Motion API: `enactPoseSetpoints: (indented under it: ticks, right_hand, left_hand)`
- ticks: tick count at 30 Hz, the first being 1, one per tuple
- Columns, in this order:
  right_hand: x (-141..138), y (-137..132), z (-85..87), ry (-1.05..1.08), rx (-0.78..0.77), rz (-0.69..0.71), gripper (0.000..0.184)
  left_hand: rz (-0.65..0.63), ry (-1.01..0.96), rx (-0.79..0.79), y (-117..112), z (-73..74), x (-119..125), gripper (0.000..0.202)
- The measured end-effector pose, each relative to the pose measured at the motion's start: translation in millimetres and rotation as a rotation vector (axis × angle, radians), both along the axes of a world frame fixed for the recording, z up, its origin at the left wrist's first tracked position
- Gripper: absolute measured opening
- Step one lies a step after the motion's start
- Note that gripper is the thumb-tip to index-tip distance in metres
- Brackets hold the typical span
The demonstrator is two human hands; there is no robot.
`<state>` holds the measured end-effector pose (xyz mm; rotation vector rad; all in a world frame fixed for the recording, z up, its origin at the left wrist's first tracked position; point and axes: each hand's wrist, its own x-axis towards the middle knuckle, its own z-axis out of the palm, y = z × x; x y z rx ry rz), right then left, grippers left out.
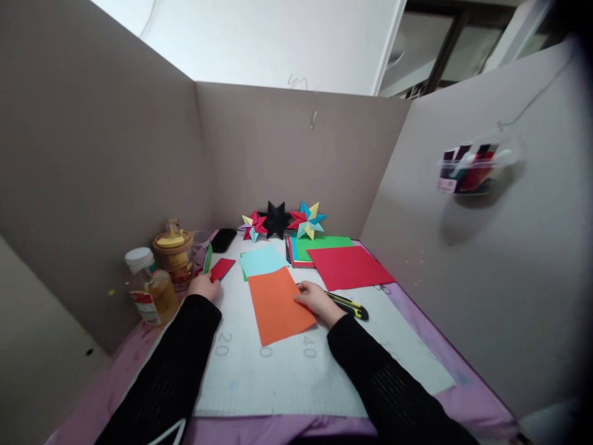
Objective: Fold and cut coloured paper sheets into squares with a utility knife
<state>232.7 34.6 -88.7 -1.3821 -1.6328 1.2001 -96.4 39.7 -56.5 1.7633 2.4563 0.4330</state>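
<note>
An orange paper sheet (278,308) lies flat at the middle of the white mat. My right hand (317,300) pinches its right edge between thumb and fingers. Over on the left, my left hand (204,288) is closed at the foot of a narrow green paper piece (207,259) that stands upright; its fingers are partly hidden. Beside it lies a small red paper piece (223,268). A light blue sheet (264,260) rests behind the orange one, with a bit of green under it. The black-and-yellow utility knife (348,305) lies just right of my right hand.
A large red sheet (349,267) partly covers a stack of coloured paper (324,247). Folded paper stars (277,220) stand along the back panel. A phone (224,240), a lidded jar (173,253) and a capped bottle (151,287) are at left. Grey panels (296,148) enclose the table.
</note>
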Motion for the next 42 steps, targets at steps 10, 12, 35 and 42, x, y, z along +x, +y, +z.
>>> enactPoseSetpoints:
  ticks: [10, 12, 35, 42]
  right_hand:
    - [0.3, -3.7, 5.1, -0.030, 0.010, -0.009, 0.019]
    - [0.1, -3.8, 5.3, -0.035, 0.006, -0.011, 0.019]
    - [-1.0, -5.0, 9.5, 0.040, -0.001, -0.056, 0.016]
    - [-4.7, -11.6, 10.9, 0.314, -0.163, 0.034, 0.030]
  left_hand:
    - [0.024, 0.021, 0.056, -7.4, 7.5, 4.1, 0.038]
    - [0.024, 0.043, 0.113, -10.9, 9.1, 6.2, 0.038]
    - [-0.253, -0.962, -0.229, -18.8, 1.0, 57.5, 0.021]
    - [-0.284, -0.855, -0.193, -23.1, -8.7, 79.6, 0.023]
